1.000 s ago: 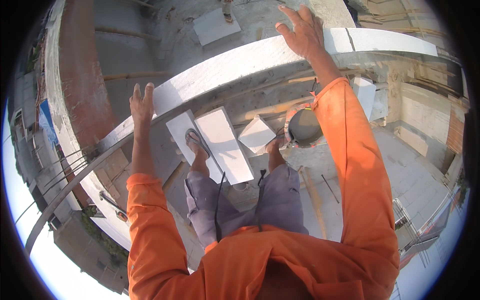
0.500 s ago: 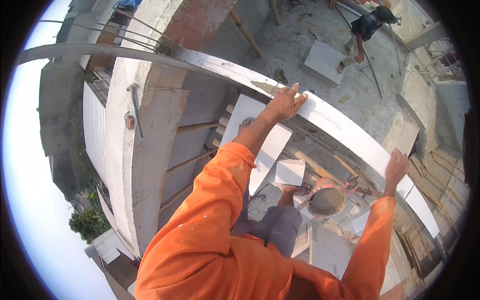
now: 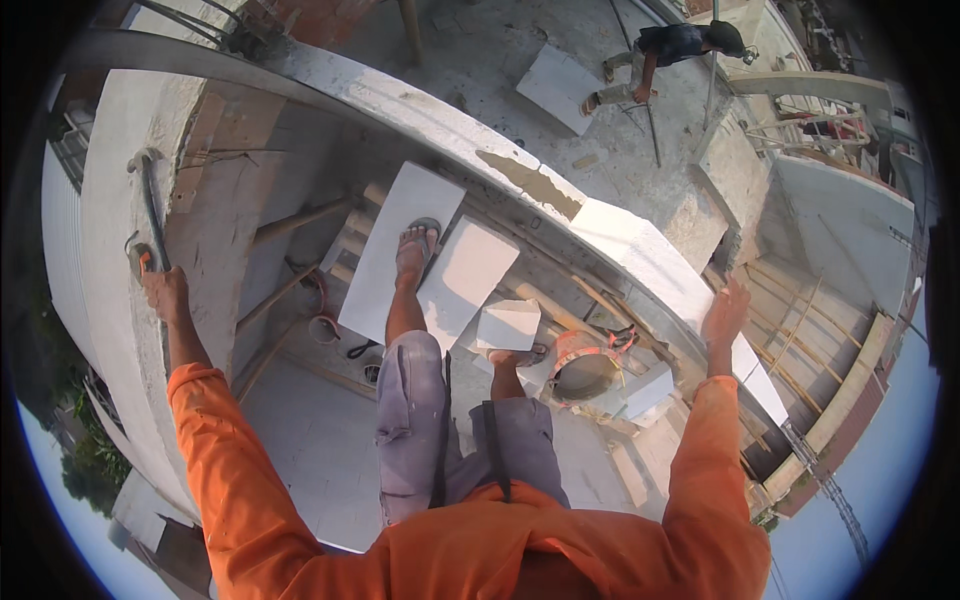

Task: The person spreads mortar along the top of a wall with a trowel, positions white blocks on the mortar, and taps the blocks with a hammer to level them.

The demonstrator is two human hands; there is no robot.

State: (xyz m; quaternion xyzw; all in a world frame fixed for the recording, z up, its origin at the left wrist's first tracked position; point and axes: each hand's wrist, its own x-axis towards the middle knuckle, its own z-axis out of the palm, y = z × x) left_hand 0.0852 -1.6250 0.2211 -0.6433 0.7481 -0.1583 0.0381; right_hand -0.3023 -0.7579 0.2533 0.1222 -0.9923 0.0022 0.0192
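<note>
My left hand (image 3: 165,292) is at the concrete ledge (image 3: 118,215) on the left, its fingers curled by the lower end of a hammer-like tool with a long dark handle (image 3: 155,220). An orange-and-black hand tool (image 3: 144,262) touches or lies beside these fingers; which of the two they grip is unclear. My right hand (image 3: 725,312) rests on top of a white block (image 3: 650,262) in the narrow wall, fingers laid over its edge. Left of that block, a patch of grey mortar (image 3: 530,182) covers the wall top.
Beneath me, white boards (image 3: 405,225) and a small block (image 3: 508,325) lie over bamboo poles (image 3: 560,315). An orange bucket (image 3: 585,375) with grey contents stands by my right foot. Beyond the wall, a person in dark clothes (image 3: 670,45) is near a white slab (image 3: 555,85).
My left hand has left the wall top and moved left to the tools on the ledge. My right hand stays on the wall. The view has turned, showing more of my legs.
</note>
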